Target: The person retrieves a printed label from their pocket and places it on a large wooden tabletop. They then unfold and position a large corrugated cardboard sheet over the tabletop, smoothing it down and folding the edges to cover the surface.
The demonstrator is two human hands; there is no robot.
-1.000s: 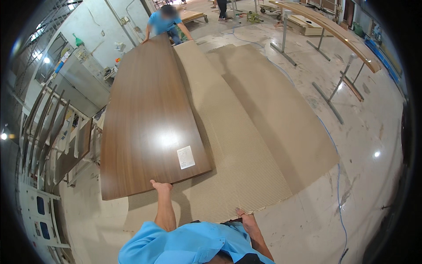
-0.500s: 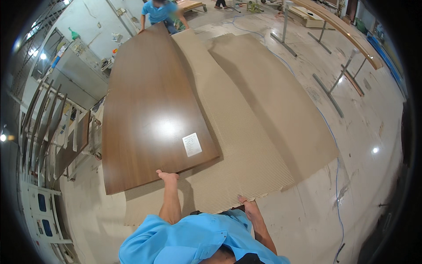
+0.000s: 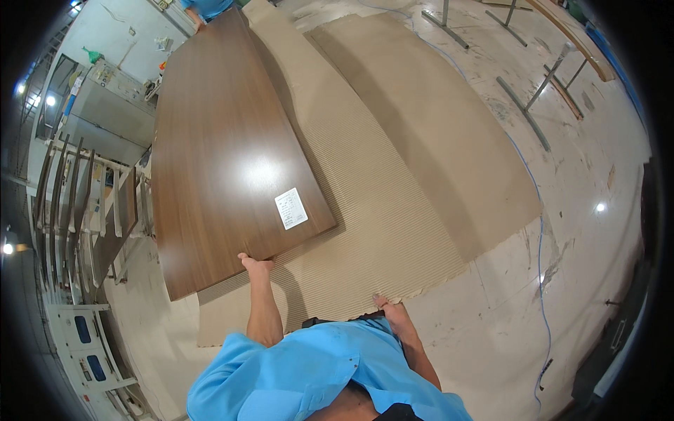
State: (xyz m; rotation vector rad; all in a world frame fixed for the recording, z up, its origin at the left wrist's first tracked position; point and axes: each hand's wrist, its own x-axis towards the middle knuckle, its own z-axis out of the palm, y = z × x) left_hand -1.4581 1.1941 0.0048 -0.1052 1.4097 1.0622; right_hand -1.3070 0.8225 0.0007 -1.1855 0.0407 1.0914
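Observation:
A long dark-brown wooden panel (image 3: 210, 147) with a white paper label (image 3: 291, 208) near its near right corner is held above corrugated cardboard (image 3: 372, 189). My left hand (image 3: 255, 265) grips the panel's near edge, thumb on top and fingers hidden underneath. My right hand (image 3: 391, 310) is closed on the near rim of the cardboard, which runs away from me under and beside the panel. At the panel's far end, another person (image 3: 209, 7) in a blue shirt has a hand on its left edge; most of that person is out of view.
More cardboard (image 3: 456, 133) lies flat on the right, and a blue cable (image 3: 539, 245) winds past it over the floor. Metal stands (image 3: 525, 112) are at the far right. Several boards stand in a rack (image 3: 84, 210) on the left, behind a white cart (image 3: 88, 344).
The view has tilted down, so the other person is mostly cut off at the top. Panel, cardboard and both my hands sit slightly higher and further left in view; my grips are the same.

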